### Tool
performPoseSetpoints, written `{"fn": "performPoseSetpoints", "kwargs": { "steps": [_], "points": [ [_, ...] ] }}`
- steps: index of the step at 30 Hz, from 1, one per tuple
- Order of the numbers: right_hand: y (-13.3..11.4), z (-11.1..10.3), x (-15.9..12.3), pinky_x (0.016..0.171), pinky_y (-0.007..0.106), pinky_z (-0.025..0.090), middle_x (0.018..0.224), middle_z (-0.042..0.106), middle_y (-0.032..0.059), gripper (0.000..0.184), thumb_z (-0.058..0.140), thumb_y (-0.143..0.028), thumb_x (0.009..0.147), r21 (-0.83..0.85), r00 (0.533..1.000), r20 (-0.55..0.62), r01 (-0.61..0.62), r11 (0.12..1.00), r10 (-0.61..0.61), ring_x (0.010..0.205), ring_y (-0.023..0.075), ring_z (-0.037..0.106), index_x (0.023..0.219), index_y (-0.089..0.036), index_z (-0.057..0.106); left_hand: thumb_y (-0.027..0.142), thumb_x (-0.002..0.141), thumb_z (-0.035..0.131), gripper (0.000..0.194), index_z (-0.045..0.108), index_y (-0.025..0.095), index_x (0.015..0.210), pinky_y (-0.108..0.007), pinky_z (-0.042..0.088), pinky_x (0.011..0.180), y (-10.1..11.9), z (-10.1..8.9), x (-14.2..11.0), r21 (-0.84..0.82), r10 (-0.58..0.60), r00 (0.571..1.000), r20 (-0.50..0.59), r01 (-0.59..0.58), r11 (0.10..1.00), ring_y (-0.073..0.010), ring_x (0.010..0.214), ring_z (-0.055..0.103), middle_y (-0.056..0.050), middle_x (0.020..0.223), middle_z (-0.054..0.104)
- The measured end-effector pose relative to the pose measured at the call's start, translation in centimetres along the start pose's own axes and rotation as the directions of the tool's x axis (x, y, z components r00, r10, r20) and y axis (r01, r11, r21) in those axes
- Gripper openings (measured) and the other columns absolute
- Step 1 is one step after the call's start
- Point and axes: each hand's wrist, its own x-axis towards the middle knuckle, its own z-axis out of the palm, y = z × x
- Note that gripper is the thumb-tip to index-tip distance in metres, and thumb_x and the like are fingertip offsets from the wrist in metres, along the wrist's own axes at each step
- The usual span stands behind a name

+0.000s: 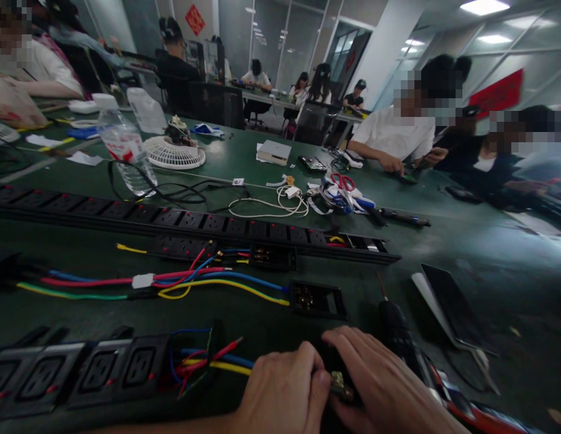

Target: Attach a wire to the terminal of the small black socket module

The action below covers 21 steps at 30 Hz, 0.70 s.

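While both hands sat at the bottom edge of the head view, the left hand [285, 392] and right hand [380, 386] were pressed together, pinching a small brass-coloured socket module [341, 386] between them on the green table [443, 241]. Only real container: a water bottle [126, 157] way back, looked mostly empty. Just left of the hands, a black power strip [81, 371] spilled loose coloured wires [203, 358]. An electric screwdriver [396, 328] lay right beside the right hand, a phone [455, 307] past it. A long outlet strip [194, 223] crossed the table, with a loose socket insert [316, 299] in front.
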Motion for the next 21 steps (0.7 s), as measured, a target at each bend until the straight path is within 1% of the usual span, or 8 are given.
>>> {"fn": "performPoseSetpoints", "kwargs": {
  "steps": [3,4,5,7,9,13,17,21],
  "points": [
    [-0.4,-0.6,-0.1,0.1,0.035,0.042,0.136,0.037,0.0,0.097,0.084,-0.017,0.048,-0.034,0.996,-0.073,0.05,0.998,-0.052,0.122,0.0225,0.04,0.135,-0.02,0.041,0.025,0.095,0.037,0.014,0.051,0.023,0.098,-0.036,0.047,0.068,0.0,0.1,0.1,0.037,-0.008,1.0,0.01,0.007,0.999,-0.0256,0.077,0.068,-0.003,0.087,0.069],
    [-0.6,-0.7,-0.1,0.099,0.036,0.04,0.136,0.036,0.0028,0.094,0.087,-0.028,0.054,-0.047,0.992,-0.098,0.077,0.996,-0.082,0.122,0.0244,0.039,0.135,-0.017,0.041,0.025,0.095,0.037,0.014,0.051,0.023,0.098,-0.037,0.048,0.069,-0.1,0.1,0.1,0.047,-0.013,1.0,0.019,0.012,0.999,-0.0259,0.078,0.068,-0.003,0.088,0.069],
    [-0.8,-0.9,-0.1,0.098,0.037,0.038,0.135,0.037,0.0056,0.085,0.085,-0.042,0.068,-0.065,0.987,-0.121,0.103,0.993,-0.11,0.121,0.0253,0.039,0.135,-0.014,0.041,0.025,0.095,0.038,0.014,0.051,0.023,0.098,-0.037,0.049,0.07,-0.1,0.2,0.2,0.051,-0.016,0.999,0.031,0.014,0.999,-0.0261,0.078,0.068,-0.003,0.088,0.07],
    [-1.3,-1.0,0.0,0.093,0.035,0.035,0.128,0.041,0.0093,0.062,0.055,-0.061,0.102,-0.09,0.972,-0.184,0.128,0.988,-0.143,0.114,0.0246,0.041,0.133,-0.009,0.042,0.024,0.095,0.036,0.015,0.051,0.023,0.099,-0.037,0.05,0.071,-0.2,0.2,0.2,0.046,-0.018,0.999,0.044,0.016,0.999,-0.026,0.079,0.069,-0.004,0.089,0.07],
    [-1.8,-0.9,0.3,0.087,0.033,0.035,0.119,0.045,0.0093,0.056,0.028,-0.06,0.113,-0.094,0.965,-0.231,0.108,0.99,-0.127,0.104,0.0219,0.045,0.128,-0.008,0.044,0.024,0.096,0.033,0.018,0.051,0.023,0.099,-0.037,0.05,0.07,-0.4,0.2,0.2,0.019,-0.009,1.0,0.027,0.009,1.0,-0.0253,0.079,0.069,-0.003,0.089,0.07],
    [-2.3,-0.7,0.9,0.078,0.03,0.037,0.109,0.049,0.007,0.054,0.028,-0.059,0.114,-0.092,0.96,-0.254,0.097,0.991,-0.118,0.092,0.0193,0.047,0.122,-0.008,0.045,0.026,0.099,0.025,0.027,0.051,0.024,0.097,-0.034,0.048,0.066,-0.7,0.5,0.1,-0.043,0.019,0.998,-0.066,-0.022,0.999,-0.0232,0.073,0.069,-0.003,0.084,0.069],
    [-2.4,0.1,1.3,0.079,0.027,0.04,0.102,0.052,0.0043,0.038,0.022,-0.039,0.118,-0.111,0.953,-0.282,0.084,0.99,-0.112,0.089,0.0149,0.05,0.118,-0.01,0.048,0.026,0.099,0.024,0.027,0.051,0.024,0.096,-0.031,0.044,0.061,-1.0,1.0,0.1,-0.101,0.066,0.987,-0.149,-0.082,0.991,-0.0216,0.069,0.068,-0.002,0.081,0.069],
    [-2.8,1.4,1.5,0.068,0.022,0.041,0.097,0.053,0.0011,0.034,0.021,-0.028,0.118,-0.054,0.925,-0.366,0.093,0.994,-0.106,0.082,0.0092,0.053,0.11,-0.012,0.05,0.029,0.1,0.024,0.028,0.051,0.023,0.094,-0.031,0.043,0.06,-1.2,1.2,0.2,-0.141,0.067,0.984,-0.163,-0.09,0.986,-0.0222,0.07,0.068,-0.004,0.082,0.069]
  ]
}}
